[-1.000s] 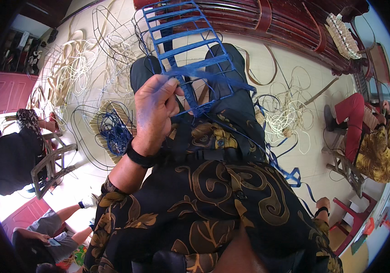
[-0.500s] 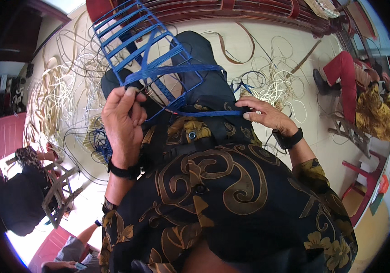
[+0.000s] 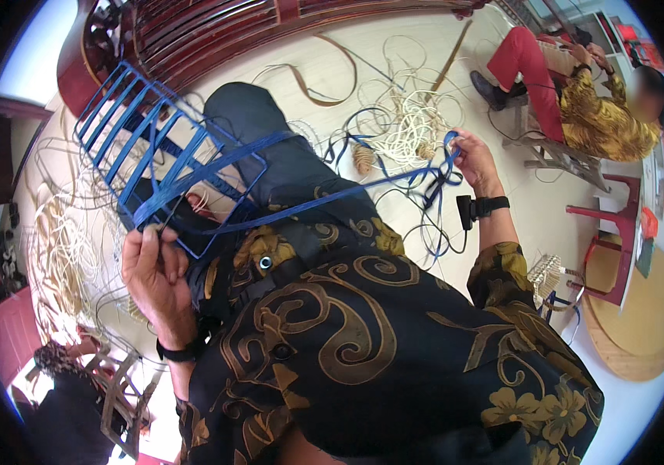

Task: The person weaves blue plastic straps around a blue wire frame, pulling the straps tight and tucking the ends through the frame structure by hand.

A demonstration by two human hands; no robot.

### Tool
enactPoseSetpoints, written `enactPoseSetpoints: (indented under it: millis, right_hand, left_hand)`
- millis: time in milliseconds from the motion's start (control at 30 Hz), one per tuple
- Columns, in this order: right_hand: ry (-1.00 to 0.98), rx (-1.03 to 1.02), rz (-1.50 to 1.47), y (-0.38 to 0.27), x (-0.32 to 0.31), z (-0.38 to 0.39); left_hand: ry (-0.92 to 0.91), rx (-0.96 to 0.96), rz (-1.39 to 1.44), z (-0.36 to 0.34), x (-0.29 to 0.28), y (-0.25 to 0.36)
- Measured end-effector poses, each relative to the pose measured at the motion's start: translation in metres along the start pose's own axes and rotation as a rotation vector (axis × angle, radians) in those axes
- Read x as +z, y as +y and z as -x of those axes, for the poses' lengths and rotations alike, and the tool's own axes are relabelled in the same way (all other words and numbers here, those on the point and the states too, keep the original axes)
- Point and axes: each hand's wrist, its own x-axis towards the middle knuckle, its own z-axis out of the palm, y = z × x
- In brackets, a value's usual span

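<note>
A flat blue rectangular frame with woven cross bands lies tilted over my lap at the left. My left hand pinches at its near corner, thumb and fingertips together on a blue strand there. From that side a blue cord stretches taut across my lap to the right. My right hand, raised out to the right, grips the cord's far part, where it gathers into loops. Loose blue ends hang below that hand. The exact grip inside the left fingers is partly hidden.
Pale strands lie tangled on the floor ahead, with brown twine bundles. More strands pile at the left. A dark red wooden bench stands at the back. Another person sits at right, near a red stool.
My right hand has swung outward and up to the right, drawing the blue cord into a long taut line. My left hand stays at the frame's corner. The view has turned rightward.
</note>
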Motion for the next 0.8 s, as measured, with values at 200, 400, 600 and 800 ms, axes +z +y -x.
enactPoseSetpoints:
  millis: [200, 400, 600, 800]
  right_hand:
    - [0.325, -0.169, -0.457, 0.008, -0.163, -0.058]
    - [0.798, -0.362, 0.549, 0.017, -0.292, -0.048]
    - [1.063, -0.226, 1.668, -0.005, -0.344, 0.006]
    - [1.042, -0.219, 0.576, 0.023, -0.361, -0.01]
  left_hand:
    - [0.032, 0.022, 0.06, 0.01, 0.008, -0.003]
    - [0.048, 0.0, 0.056, 0.004, 0.0, -0.005]
    - [-0.026, 0.017, 0.045, 0.001, -0.018, -0.007]
    - [-0.013, -0.008, -0.014, -0.004, -0.008, -0.006]
